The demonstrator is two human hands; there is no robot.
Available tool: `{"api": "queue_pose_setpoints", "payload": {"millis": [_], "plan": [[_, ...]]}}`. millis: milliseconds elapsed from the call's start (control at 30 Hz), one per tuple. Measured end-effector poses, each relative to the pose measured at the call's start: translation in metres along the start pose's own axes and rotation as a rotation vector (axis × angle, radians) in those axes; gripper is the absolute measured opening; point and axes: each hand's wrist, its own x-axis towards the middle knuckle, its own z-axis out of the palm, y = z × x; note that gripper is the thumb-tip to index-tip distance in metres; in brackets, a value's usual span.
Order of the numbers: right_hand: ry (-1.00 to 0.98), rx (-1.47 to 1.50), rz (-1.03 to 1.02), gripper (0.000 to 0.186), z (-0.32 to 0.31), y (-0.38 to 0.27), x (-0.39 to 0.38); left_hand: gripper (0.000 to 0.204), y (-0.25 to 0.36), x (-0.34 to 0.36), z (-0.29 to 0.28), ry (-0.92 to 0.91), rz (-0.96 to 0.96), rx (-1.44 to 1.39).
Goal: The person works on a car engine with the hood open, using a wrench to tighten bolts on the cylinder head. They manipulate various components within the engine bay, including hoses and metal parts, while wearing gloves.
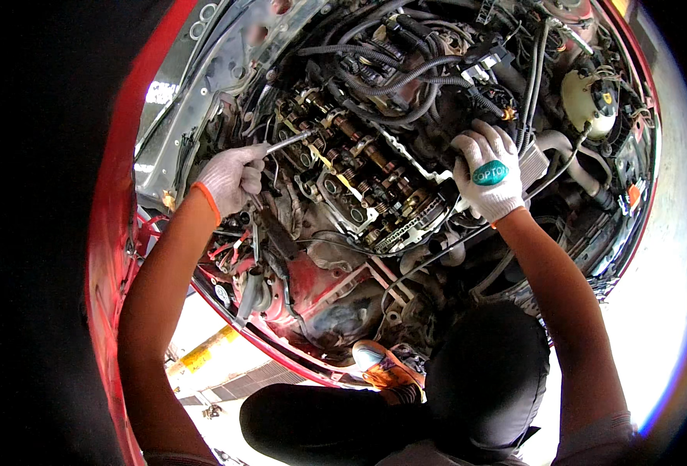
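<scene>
My left hand (232,179), in a white knit glove with an orange cuff, is closed round a slim silver metal bar tool (289,140). The bar's far end reaches the left side of the exposed engine top (367,167), where camshafts and lobes show; its exact contact is too small to tell. On the other side of the engine, my right hand (489,171), in a matching glove with a green oval patch, rests beside dark hoses. Its fingers are apart and slightly bent, with no tool showing in them; what lies beneath the palm is hidden.
Corrugated black hoses (405,85) loop over the engine's far side. A pale fluid reservoir (589,102) stands at the right. Near me are a red body panel (312,295), a timing chain (413,225) and my orange shoe (388,368). My black-trousered knee (487,380) juts up close by.
</scene>
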Motion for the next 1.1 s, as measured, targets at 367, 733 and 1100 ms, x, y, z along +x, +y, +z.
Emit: {"api": "queue_pose_setpoints", "payload": {"millis": [367, 733, 1100], "plan": [[-0.012, -0.006, 0.011, 0.038, 0.001, -0.001, -0.001, 0.029, -0.007, -0.001, 0.004, 0.061, -0.031, 0.003], [-0.04, -0.007, 0.019, 0.037, -0.001, -0.001, 0.0, 0.028, -0.001, 0.006, 0.0, -0.002, -0.038, 0.019], [-0.025, -0.002, 0.024, 0.036, 0.0, -0.001, -0.001, 0.034, 0.004, -0.002, 0.005, 0.023, 0.018, -0.054]]}}
